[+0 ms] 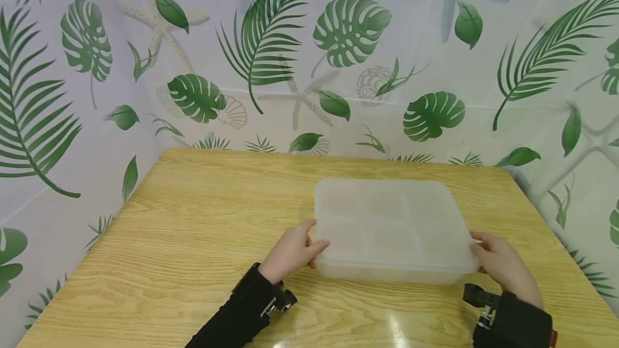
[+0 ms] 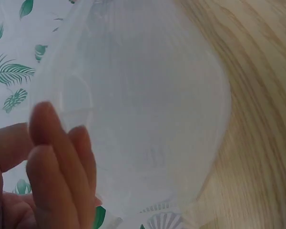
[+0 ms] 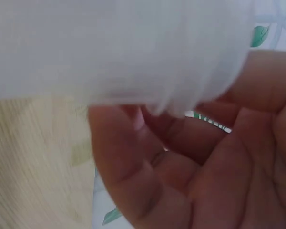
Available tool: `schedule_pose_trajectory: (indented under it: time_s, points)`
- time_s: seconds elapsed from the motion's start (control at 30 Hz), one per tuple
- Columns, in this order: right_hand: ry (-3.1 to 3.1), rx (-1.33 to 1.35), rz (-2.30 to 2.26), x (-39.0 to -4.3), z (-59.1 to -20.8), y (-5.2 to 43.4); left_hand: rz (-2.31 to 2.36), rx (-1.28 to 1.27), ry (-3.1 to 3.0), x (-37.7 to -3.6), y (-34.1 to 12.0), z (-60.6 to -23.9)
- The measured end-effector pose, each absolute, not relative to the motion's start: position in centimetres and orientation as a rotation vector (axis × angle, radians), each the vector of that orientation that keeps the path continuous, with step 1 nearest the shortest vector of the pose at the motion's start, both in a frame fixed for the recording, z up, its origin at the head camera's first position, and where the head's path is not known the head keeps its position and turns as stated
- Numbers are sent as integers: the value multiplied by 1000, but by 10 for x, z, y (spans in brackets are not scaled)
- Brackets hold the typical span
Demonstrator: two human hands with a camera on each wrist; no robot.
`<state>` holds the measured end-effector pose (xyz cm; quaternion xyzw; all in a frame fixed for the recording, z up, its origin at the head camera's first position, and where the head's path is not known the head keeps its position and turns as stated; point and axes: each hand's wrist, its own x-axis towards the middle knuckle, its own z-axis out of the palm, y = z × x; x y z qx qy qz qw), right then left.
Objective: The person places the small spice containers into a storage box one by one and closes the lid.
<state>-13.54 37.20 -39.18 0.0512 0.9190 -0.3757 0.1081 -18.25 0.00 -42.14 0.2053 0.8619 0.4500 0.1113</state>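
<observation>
Resting on wooden table [image 1: 193, 240], lidded box [image 1: 391, 224]; leaf-print walls [image 1: 348, 58] around.

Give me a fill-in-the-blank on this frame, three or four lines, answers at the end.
1. The translucent plastic box rests on a ____ table.
2. The left hand and the right hand grip the box at its two ____ corners.
3. The box's lid is ____.
4. The wall behind the table shows green ____.

Answers: wooden; near; on; leaves
</observation>
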Motion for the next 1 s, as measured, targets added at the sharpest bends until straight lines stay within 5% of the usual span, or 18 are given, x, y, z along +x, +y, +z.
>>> schedule_pose_trajectory:
  time_s: [1.0]
  points:
    - [2544,141,-1285,-132,-400,380,1463,498,2308,-186,-2,-423]
